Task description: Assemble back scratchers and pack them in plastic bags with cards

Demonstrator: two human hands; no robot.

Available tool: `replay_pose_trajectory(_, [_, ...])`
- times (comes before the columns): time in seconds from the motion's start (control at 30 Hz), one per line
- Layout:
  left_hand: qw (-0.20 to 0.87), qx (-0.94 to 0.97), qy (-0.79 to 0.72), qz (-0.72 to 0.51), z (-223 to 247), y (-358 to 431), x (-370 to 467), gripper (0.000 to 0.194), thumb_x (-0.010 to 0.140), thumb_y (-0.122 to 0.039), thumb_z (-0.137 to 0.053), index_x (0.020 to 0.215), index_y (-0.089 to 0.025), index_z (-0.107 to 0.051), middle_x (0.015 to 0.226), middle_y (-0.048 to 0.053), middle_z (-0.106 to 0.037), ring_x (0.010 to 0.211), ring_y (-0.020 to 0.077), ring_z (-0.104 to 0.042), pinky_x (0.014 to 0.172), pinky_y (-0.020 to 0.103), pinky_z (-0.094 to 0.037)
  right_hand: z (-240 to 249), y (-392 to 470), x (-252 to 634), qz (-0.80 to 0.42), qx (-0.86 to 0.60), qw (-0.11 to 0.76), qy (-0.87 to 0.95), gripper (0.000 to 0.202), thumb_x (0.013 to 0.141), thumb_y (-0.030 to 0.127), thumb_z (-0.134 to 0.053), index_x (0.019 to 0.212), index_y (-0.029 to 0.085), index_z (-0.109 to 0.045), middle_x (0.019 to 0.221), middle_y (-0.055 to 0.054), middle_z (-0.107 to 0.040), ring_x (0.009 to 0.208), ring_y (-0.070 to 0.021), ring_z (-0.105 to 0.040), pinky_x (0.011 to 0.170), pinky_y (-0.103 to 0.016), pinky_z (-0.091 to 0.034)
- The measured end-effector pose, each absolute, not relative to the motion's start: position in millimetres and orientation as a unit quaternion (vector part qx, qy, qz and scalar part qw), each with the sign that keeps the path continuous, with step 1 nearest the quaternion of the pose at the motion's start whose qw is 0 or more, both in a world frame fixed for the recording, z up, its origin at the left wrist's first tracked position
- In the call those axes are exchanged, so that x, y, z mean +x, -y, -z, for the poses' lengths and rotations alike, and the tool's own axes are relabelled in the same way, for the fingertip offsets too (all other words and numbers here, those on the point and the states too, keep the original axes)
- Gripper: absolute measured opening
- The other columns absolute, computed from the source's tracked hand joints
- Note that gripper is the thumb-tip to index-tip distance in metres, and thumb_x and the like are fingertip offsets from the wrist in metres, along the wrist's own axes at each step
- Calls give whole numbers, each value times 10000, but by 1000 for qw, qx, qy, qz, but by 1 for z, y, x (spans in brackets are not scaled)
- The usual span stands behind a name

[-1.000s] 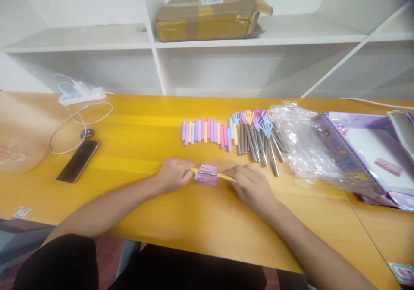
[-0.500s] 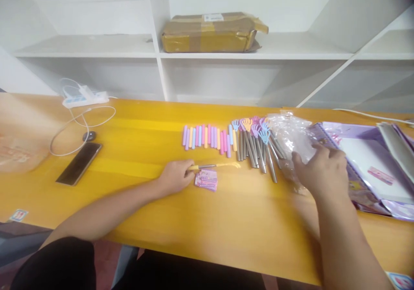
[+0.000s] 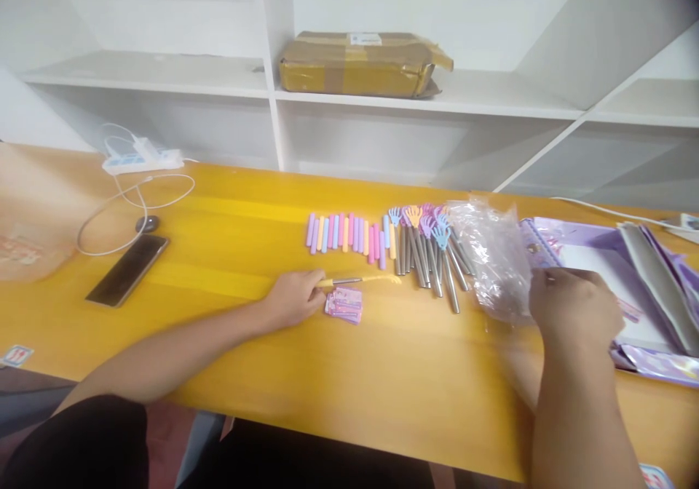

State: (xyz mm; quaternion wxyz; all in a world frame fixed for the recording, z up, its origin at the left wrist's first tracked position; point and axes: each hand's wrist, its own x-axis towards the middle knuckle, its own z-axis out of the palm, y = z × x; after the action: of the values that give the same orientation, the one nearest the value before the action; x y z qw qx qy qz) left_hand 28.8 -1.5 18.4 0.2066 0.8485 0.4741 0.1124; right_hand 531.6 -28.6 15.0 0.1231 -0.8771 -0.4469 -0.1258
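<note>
My left hand (image 3: pixel 295 298) is closed around the yellow handle of a back scratcher (image 3: pixel 349 281), whose claw end points right. Just beneath that claw tool lies a small stack of pink printed cards (image 3: pixel 344 305). At the right, my right hand (image 3: pixel 576 311) is curled into a fist at the edge of a clear plastic bag (image 3: pixel 491 260) and appears to grip it; its fingertips are partly hidden. Left of the bag is a pile of back scratchers (image 3: pixel 431 256) with metal shafts and coloured hand-shaped heads. Several pastel tubes (image 3: pixel 349 233) lie in a row beside them.
An open purple box (image 3: pixel 590 234) stands at the right, partly behind my right hand. To the left are a phone (image 3: pixel 128 271), a black mouse (image 3: pixel 147 223), a power strip (image 3: pixel 143 158) and a white cable. A taped cardboard box (image 3: pixel 360 67) sits on the shelf.
My right hand has moved right, from over the plastic bag to its edge by the purple box, and its fingers have closed. The left hand keeps the back scratcher in place.
</note>
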Motion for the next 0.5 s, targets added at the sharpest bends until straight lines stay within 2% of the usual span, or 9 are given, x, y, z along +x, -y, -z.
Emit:
replay_pose_trajectory(0.07, [203, 850, -474, -109, -18, 1, 29, 81, 941, -246, -478, 923, -233, -555, 771, 9, -642, 670, 197, -567, 616, 302, -299, -20, 30, 521, 147, -880, 161, 421, 382, 864, 462, -584, 934, 195, -848, 1053, -133, -709, 560, -132, -317, 552, -354, -279])
replay_pose_trajectory(0.17, [202, 850, -475, -109, -18, 1, 29, 90, 950, -247, -471, 931, -234, -559, 780, 9, -642, 678, 198, -571, 623, 299, -303, -25, 31, 509, 206, -862, 252, 389, 333, 864, 441, -607, 957, 206, -824, 1053, -107, -711, 676, -178, -476, 624, -365, -323])
replay_pose_trajectory(0.27, [209, 851, -469, -111, -19, 1, 28, 109, 970, -249, -454, 934, -232, -556, 778, 14, -629, 678, 201, -566, 625, 302, -300, -33, 30, 502, 254, -829, 312, 388, 286, 864, 378, -621, 917, 162, -800, 915, -118, -678, 807, -236, -573, 693, -382, -364])
replay_pose_trajectory(0.33, [224, 848, -465, -119, -18, 1, 28, 140, 996, -260, -433, 980, -225, -567, 781, 18, -623, 679, 207, -563, 631, 307, -310, -41, 31, 497, 272, -812, 341, 387, 255, 876, 310, -604, 905, 127, -780, 818, -116, -633, 808, -250, -581, 722, -391, -376])
replay_pose_trajectory(0.4, [255, 835, -467, -141, -16, 1, 27, 219, 1031, -274, -400, 1154, -214, -570, 784, 11, -621, 660, 205, -554, 643, 311, -333, -49, 33, 487, 277, -792, 379, 390, 257, 919, 278, -564, 934, 109, -757, 799, -113, -618, 764, -233, -567, 735, -392, -384])
replay_pose_trajectory(0.5, [304, 807, -458, -217, -8, 0, 26, 374, 1081, -306, -348, 1436, -215, -427, 845, 1, -630, 657, 187, -543, 685, 313, -392, -55, 40, 455, 256, -729, 468, 430, 307, 1017, 339, -496, 1032, 110, -699, 909, -129, -642, 748, -198, -567, 745, -380, -420])
